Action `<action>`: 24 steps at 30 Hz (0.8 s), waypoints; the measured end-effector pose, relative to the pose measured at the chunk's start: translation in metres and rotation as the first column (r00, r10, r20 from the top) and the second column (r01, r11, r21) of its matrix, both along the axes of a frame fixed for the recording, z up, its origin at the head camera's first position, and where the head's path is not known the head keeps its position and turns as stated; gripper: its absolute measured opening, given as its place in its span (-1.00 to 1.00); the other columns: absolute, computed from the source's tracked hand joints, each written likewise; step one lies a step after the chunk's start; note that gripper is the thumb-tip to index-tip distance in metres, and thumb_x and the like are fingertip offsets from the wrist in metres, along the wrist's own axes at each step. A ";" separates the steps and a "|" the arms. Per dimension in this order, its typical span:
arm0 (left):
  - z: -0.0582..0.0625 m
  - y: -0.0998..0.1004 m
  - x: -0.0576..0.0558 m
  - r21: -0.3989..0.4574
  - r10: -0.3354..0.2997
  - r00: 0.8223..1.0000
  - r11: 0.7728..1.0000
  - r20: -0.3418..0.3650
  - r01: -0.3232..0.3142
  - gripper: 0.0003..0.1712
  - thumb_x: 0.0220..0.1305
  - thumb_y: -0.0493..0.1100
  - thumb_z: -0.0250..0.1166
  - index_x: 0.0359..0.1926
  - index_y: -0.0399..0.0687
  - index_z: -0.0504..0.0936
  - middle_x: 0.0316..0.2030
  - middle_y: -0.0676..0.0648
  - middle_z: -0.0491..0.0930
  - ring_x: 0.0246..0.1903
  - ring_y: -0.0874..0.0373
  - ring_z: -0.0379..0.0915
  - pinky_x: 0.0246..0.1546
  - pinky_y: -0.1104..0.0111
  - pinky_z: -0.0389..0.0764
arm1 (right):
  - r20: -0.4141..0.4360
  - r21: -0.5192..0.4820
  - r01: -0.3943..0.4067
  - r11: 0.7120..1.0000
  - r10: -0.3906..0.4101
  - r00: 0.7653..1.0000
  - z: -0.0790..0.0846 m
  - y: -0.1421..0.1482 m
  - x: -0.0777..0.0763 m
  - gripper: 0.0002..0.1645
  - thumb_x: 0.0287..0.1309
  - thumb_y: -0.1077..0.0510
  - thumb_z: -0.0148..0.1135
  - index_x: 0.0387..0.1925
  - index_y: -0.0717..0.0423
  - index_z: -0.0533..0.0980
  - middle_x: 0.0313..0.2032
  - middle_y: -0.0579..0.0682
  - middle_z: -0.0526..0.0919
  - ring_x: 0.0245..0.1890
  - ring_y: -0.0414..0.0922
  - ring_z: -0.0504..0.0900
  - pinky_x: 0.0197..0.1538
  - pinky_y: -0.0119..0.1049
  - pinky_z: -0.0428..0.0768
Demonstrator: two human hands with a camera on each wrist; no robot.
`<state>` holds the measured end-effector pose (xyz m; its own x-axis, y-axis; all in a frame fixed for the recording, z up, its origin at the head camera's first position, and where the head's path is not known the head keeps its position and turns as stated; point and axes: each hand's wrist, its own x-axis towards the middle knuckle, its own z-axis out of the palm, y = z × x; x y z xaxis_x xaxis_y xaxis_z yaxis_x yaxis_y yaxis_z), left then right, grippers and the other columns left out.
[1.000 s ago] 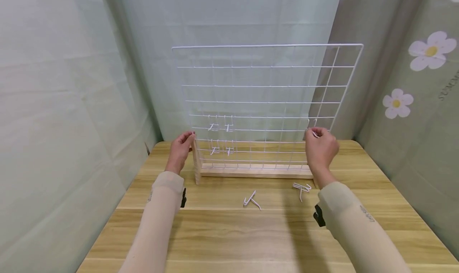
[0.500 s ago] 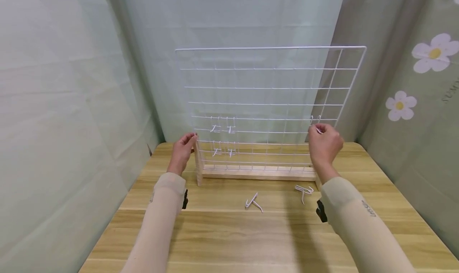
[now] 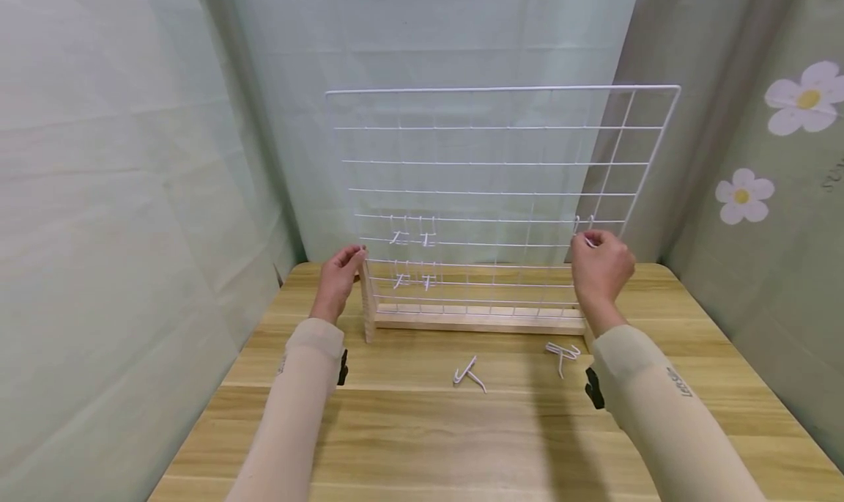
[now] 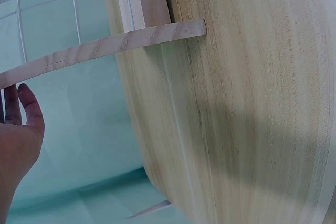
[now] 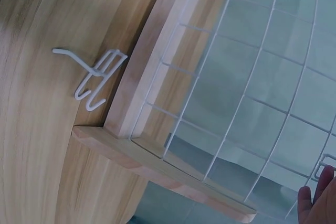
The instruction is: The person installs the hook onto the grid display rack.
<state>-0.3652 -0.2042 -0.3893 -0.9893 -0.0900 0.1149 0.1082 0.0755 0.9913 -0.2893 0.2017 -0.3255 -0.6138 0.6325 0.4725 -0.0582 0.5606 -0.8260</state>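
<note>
1. The surface (image 3: 409, 436) is carrying everything.
2. The white wire grid (image 3: 503, 89) is rising from the wooden stand (image 3: 481, 321); a hard push could be tipping it, I judge, if the far hand's grip were slackening.
3. The hands are staying out of each other's reach: the left hand (image 3: 338, 278) is pinching the stand's left post near its top; the right hand (image 3: 603, 267) is pinching the held hook (image 3: 590, 242) at the grid's right part.
4. The hooks are coming last: four hung hooks (image 3: 428, 239) are hanging at lower left, two above two; one loose hook (image 3: 469, 375) is lying mid-surface, another (image 3: 563, 353) just before the stand's right end; the held hook's two curved ends are meeting a horizontal wire; whether both are catching, I cannot tell; one missing would likely be causing a tilt or drop.
</note>
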 end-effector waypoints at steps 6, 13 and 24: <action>0.012 0.003 0.010 0.022 -0.020 0.999 1.000 0.027 0.020 -0.50 0.50 -0.06 0.12 0.29 -0.29 0.43 0.31 -0.19 0.39 0.19 -0.02 0.32 0.26 0.07 0.36 | 0.013 0.008 -0.027 1.000 0.027 1.000 -0.005 -0.001 0.001 -0.71 0.23 0.17 0.17 -0.21 0.32 0.67 -0.24 0.24 0.73 -0.19 0.16 0.65 0.08 -0.04 0.47; 0.001 0.000 0.000 0.014 -0.001 1.000 1.000 0.009 0.001 -0.48 0.48 0.02 0.14 0.28 -0.23 0.45 0.29 -0.14 0.43 0.16 0.04 0.33 0.26 0.09 0.37 | -0.008 0.037 -0.013 0.999 0.013 1.000 -0.007 -0.001 0.000 -0.70 0.23 0.16 0.17 -0.23 0.32 0.68 -0.26 0.23 0.74 -0.20 0.18 0.66 0.02 -0.02 0.47; -0.001 0.000 0.000 -0.018 0.004 1.000 1.000 -0.006 -0.004 -0.45 0.48 0.06 0.12 0.29 -0.20 0.45 0.26 -0.14 0.44 0.15 0.04 0.35 0.23 0.11 0.40 | 0.017 0.018 -0.028 0.999 0.027 0.999 -0.009 -0.004 0.000 -0.69 0.25 0.13 0.17 -0.23 0.31 0.68 -0.26 0.22 0.74 -0.23 0.15 0.68 0.02 -0.06 0.48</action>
